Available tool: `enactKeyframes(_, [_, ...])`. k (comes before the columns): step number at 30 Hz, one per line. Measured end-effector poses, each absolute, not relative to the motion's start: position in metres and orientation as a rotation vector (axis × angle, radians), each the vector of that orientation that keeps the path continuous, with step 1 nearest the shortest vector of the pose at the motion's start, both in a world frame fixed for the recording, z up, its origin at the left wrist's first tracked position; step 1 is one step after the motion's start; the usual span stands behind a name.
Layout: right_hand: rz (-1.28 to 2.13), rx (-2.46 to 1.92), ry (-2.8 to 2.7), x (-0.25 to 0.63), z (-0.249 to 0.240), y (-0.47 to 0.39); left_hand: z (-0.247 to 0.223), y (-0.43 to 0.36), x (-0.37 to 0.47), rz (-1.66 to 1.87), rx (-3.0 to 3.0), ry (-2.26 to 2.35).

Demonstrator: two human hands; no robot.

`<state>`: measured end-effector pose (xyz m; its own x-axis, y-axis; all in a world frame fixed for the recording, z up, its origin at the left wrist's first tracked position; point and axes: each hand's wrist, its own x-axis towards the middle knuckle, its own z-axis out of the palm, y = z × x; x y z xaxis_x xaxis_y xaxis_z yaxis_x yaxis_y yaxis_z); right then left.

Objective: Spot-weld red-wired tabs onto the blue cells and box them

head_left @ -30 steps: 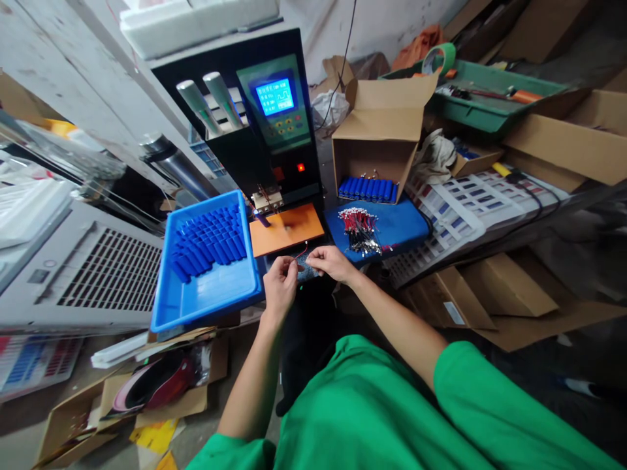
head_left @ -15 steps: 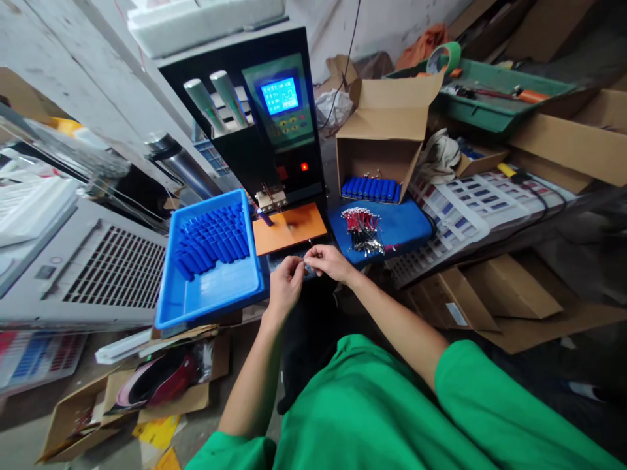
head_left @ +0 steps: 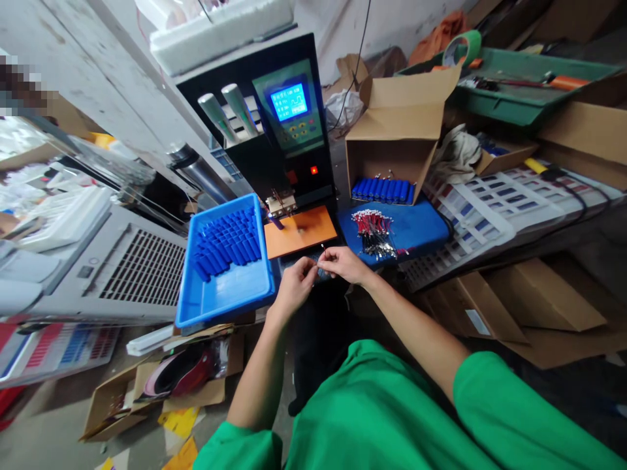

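My left hand and my right hand are close together in front of the orange plate, fingertips pinched. From my right fingers pokes the pale tip of a thin short wire lead. My left fingertips are closed close beside it; whatever they hold is too small to make out. One blue cylindrical battery cell is on the plate, under the metal electrodes of a black welding machine. To the right, a pile of red and black wire leads lies on a blue surface.
On the left stands a blue tray with many blue cells. An open cardboard box at the back right has a row of blue cells. Beyond are a green bin and a white plastic crate. Cardboard boxes lie on the floor.
The whole view has shifted, so the scene sits farther right in the picture. My hands stay pinched together in front of the plate, with little visible change in their hold.
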<state>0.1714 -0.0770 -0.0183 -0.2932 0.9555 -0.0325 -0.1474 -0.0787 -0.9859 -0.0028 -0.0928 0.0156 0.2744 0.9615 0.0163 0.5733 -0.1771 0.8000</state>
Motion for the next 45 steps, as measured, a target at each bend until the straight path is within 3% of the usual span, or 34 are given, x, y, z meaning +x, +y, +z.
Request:
enactKeyframes(5, [1.491,-0.995,-1.247,0.175,-0.016,-0.08,0.023,-0.081,-0.009,0.666,1.832,1.298])
enactKeyframes(10, [1.424,-1.019,-1.087,0.178,-0.016,-0.082,0.023,-0.028,-0.025,1.398,1.543,1.647])
enactKeyframes(13, [1.405,-1.021,-1.035,0.175,-0.016,-0.084,0.019,0.012,-0.029,1.569,1.478,1.774])
enactKeyframes(24, [1.254,-1.042,-1.026,0.173,-0.006,-0.069,-0.001,0.012,0.004,1.325,1.661,1.366])
enactKeyframes(36, [1.269,-1.055,-0.924,0.132,0.021,0.017,-0.008,0.006,0.004,1.356,1.682,1.322])
enactKeyframes(45, [1.116,-1.119,-1.152,0.118,0.008,0.037,-0.009,0.004,0.005,1.407,1.675,1.444])
